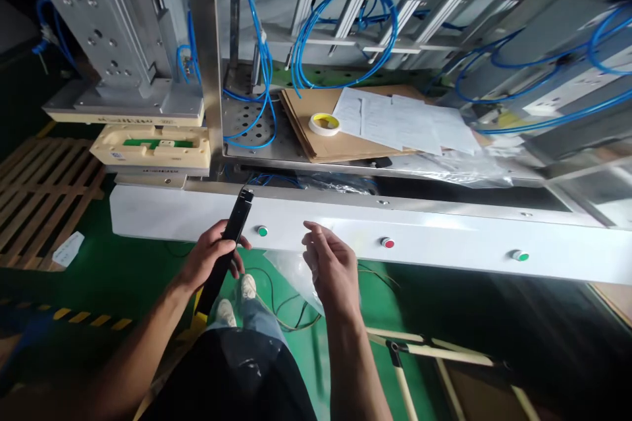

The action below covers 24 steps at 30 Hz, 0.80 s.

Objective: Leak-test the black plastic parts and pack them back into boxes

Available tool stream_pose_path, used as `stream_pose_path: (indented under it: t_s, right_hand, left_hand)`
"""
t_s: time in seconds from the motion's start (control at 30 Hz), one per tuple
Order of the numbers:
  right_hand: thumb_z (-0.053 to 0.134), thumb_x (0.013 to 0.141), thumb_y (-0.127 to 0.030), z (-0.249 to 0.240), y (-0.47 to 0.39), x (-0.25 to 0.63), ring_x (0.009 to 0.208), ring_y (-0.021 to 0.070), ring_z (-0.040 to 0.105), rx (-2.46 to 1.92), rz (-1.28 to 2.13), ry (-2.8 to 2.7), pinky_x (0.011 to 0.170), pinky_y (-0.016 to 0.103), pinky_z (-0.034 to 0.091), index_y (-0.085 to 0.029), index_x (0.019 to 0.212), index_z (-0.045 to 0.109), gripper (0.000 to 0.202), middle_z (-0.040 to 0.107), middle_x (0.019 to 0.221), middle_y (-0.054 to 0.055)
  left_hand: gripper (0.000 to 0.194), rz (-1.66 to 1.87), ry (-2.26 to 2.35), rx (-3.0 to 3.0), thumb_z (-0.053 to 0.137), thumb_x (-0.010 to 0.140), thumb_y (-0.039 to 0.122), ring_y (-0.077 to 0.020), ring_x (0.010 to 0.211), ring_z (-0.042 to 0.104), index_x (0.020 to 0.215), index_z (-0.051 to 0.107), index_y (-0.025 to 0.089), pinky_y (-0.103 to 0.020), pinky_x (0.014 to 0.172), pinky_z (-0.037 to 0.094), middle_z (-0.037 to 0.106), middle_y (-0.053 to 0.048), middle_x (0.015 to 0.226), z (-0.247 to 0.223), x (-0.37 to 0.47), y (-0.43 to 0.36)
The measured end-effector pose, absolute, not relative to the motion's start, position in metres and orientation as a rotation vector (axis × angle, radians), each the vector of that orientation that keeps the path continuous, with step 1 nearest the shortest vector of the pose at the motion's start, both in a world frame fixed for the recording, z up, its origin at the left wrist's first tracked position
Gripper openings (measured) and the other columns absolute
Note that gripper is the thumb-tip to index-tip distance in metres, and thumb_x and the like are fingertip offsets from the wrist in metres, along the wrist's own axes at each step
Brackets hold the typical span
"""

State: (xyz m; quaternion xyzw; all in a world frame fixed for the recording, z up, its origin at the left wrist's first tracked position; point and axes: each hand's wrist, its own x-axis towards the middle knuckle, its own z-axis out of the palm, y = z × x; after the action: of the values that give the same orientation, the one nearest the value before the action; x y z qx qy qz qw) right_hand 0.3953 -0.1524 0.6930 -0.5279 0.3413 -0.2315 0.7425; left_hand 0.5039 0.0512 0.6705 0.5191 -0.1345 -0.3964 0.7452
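A long black bar-shaped part (231,237) is held by my left hand (215,251), its thumb on the near face and fingers behind. The part tilts, upper end near the machine's white front panel (326,214). My right hand (332,263) is raised in front of that panel, apart from the black part. Its fingers are curled together with the index finger bent over the thumb; whatever may be between them is too small to make out. A green button (262,231) sits between both hands.
A cream fixture (153,145) stands at left under a metal press (128,102). Tape (324,123), papers (395,120) and cardboard (306,138) lie on the machine bed. Blue hoses (296,46) hang above. A red button (388,243) is right of my hands. A pipe frame (444,352) stands lower right.
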Motion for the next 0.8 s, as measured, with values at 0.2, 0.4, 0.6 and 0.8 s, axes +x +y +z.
stream_pose_path:
  t_s: [0.2, 0.4, 0.6, 0.8]
  right_hand:
    - [0.088, 0.074, -0.062, 0.689, -0.186, 0.402, 0.045, 0.0013, 0.024, -1.103, -0.502, 0.673, 0.042, 0.022, 0.014, -0.017, 0.098, 0.075, 0.052, 0.056, 0.068, -0.004]
    - [0.085, 0.075, -0.069, 0.681, -0.222, 0.413, 0.045, 0.0023, 0.027, -1.163, -0.549, 0.688, 0.042, 0.023, 0.019, -0.017, 0.099, 0.076, 0.058, 0.061, 0.072, -0.002]
    - [0.095, 0.056, -0.069, 0.640, -0.266, 0.422, 0.047, 0.0023, 0.033, -0.955, -0.646, 0.871, 0.045, 0.020, 0.021, -0.016, 0.095, 0.073, 0.069, 0.057, 0.067, -0.005]
    - [0.077, 0.066, -0.087, 0.617, -0.263, 0.421, 0.046, 0.0058, 0.040, -0.977, -0.802, 1.039, 0.043, 0.021, 0.030, -0.016, 0.110, 0.068, 0.084, 0.062, 0.068, -0.004]
  left_hand:
    - [0.059, -1.116, -0.259, 0.837, 0.069, 0.082, 0.060, -0.0278, 0.070, 0.074, 0.121, 0.066, 0.017, -0.043, 0.062, 0.063, 0.076, -0.014, 0.098, 0.669, 0.533, 0.023]
    - [0.044, -1.104, -0.209, 1.269, 0.087, 0.065, 0.025, -0.0278, 0.088, 0.077, 0.106, 0.071, 0.017, -0.038, 0.079, 0.063, 0.077, -0.010, 0.100, 0.675, 0.553, -0.022]
    - [0.049, -0.784, -0.132, 1.571, 0.075, 0.063, 0.024, -0.0368, 0.122, 0.070, 0.111, 0.078, 0.017, -0.047, 0.107, 0.055, 0.079, -0.013, 0.121, 0.702, 0.587, -0.025]
    - [0.046, -0.846, -0.208, 1.609, 0.074, 0.065, 0.026, -0.0325, 0.108, 0.073, 0.110, 0.077, 0.018, -0.039, 0.094, 0.058, 0.079, -0.010, 0.114, 0.716, 0.578, -0.038]
